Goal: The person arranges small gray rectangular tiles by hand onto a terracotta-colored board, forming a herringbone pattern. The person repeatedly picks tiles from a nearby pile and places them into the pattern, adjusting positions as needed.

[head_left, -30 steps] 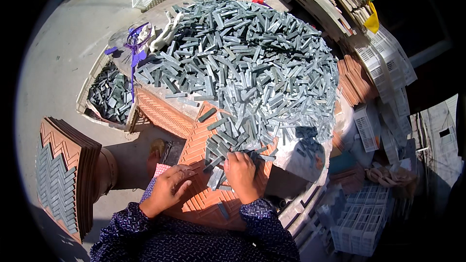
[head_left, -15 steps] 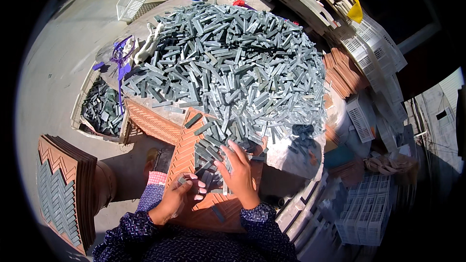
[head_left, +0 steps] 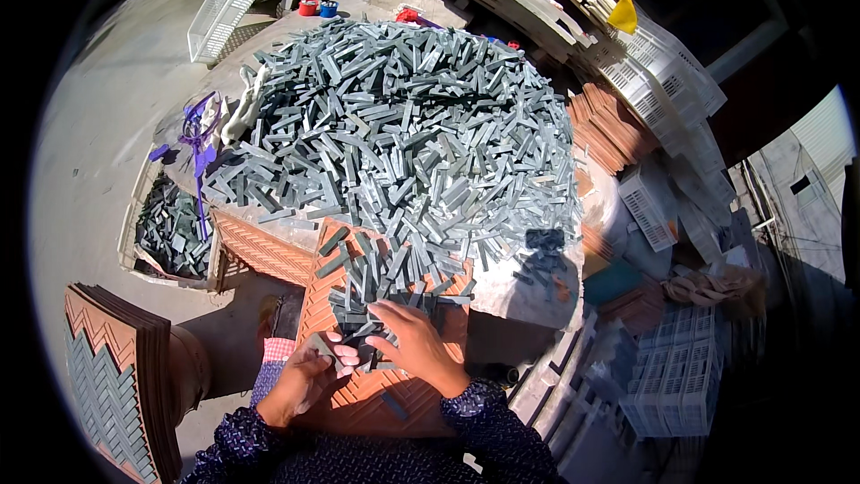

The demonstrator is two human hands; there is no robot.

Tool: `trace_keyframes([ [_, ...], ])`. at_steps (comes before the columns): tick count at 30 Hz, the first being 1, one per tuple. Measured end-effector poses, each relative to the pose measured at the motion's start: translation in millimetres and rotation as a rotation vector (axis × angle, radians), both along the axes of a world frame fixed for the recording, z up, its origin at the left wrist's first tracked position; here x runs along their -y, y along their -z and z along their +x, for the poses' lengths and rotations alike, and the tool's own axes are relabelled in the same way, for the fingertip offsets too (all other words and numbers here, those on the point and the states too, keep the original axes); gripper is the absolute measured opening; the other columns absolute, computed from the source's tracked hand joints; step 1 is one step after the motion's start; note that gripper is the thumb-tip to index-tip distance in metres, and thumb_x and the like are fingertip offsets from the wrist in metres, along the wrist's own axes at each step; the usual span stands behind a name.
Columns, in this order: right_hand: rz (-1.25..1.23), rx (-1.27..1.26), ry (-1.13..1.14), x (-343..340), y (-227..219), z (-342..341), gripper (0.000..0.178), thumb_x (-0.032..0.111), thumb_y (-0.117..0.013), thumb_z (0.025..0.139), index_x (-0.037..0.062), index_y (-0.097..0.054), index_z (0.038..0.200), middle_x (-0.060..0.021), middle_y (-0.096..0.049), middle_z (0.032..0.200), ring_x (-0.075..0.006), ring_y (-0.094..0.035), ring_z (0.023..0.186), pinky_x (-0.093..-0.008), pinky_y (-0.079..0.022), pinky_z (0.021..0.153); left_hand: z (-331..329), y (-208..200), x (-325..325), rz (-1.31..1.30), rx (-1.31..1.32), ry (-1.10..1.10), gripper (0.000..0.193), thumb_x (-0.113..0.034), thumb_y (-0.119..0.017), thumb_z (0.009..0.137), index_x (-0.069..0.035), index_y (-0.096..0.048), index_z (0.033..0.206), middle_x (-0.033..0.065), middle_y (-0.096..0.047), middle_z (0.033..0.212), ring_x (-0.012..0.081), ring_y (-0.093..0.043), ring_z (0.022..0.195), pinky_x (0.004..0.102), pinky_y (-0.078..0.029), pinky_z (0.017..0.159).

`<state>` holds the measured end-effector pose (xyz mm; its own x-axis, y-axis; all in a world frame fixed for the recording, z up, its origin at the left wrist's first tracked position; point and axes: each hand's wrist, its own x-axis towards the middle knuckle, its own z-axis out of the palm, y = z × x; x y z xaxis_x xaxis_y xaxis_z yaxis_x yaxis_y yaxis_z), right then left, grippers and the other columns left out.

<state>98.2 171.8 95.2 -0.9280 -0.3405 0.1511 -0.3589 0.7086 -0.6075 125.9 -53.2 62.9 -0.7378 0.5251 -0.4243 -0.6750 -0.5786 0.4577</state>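
Note:
My left hand [head_left: 300,384] is closed around a small grey stone strip [head_left: 324,347], which sticks up between thumb and fingers. Close by on the right, my right hand [head_left: 421,350] has its thumb and forefinger apart, reaching over loose grey strips [head_left: 351,300]; its fingertips touch or nearly touch them. Both hands are above an orange herringbone-grooved tray [head_left: 312,303]. One strip [head_left: 392,405] lies on the tray's near part. Some strips between the hands are partly hidden by my fingers.
A big heap of grey strips [head_left: 421,125] covers the table beyond. At left stand a crate [head_left: 134,215] of dark pieces and a stack of orange trays [head_left: 154,358], its top one partly filled with strips. White plastic baskets [head_left: 672,376] sit at right.
My right hand has come down and nearer to my left hand, its fingers lower over the strips. My left hand still grips a strip. The whole view has shifted slightly.

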Motion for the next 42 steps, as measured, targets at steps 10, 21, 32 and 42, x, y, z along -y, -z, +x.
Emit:
trace_keyframes([
  [10,-0.079,-0.188,0.187,-34.1,28.9,-35.8,0.028,0.014,-0.068,0.084,0.002,-0.062,0.108,-0.0161,-0.065,0.104,-0.0325,-0.063,0.094,-0.0386,-0.05,0.08,4.3,12.6,11.7,-0.104,-0.142,0.064,0.017,-0.017,-0.05,0.099,-0.003,-0.056,0.104,0.0054,-0.06,0.073,0.0127,-0.051,0.058,0.0238,-0.042,0.057],
  [21,0.022,-0.325,0.513,-93.2,17.6,-151.9,0.018,0.015,-0.063,0.086,0.0002,-0.066,0.095,-0.0177,-0.068,0.081,-0.033,-0.067,0.073,-0.0368,-0.051,0.065,0.5,12.6,6.3,0.031,-0.06,0.071,0.04,-0.036,-0.044,0.101,0.0,-0.054,0.111,0.0107,-0.063,0.089,0.0194,-0.059,0.079,0.0312,-0.047,0.074],
  [32,0.095,-0.279,0.933,-116.9,2.3,-247.3,0.041,0.018,-0.073,0.077,-0.0031,-0.056,0.108,-0.0199,-0.068,0.084,-0.0346,-0.068,0.072,-0.0422,-0.053,0.065,6.3,58.6,17.2,0.08,0.012,0.057,0.04,-0.034,-0.05,0.097,0.002,-0.055,0.114,0.0139,-0.064,0.094,0.0226,-0.061,0.084,0.0339,-0.048,0.076],
  [42,0.461,-0.248,0.825,-97.2,-0.3,-261.2,0.03,0.009,-0.066,0.08,0.0045,-0.052,0.106,-0.0204,-0.063,0.092,-0.0369,-0.064,0.086,-0.0464,-0.05,0.073,-15.1,-43.7,35.6,-0.526,-0.638,0.128,0.019,-0.013,-0.052,0.096,0.001,-0.063,0.103,0.0054,-0.061,0.078,0.0141,-0.056,0.065,0.0279,-0.044,0.054],
])
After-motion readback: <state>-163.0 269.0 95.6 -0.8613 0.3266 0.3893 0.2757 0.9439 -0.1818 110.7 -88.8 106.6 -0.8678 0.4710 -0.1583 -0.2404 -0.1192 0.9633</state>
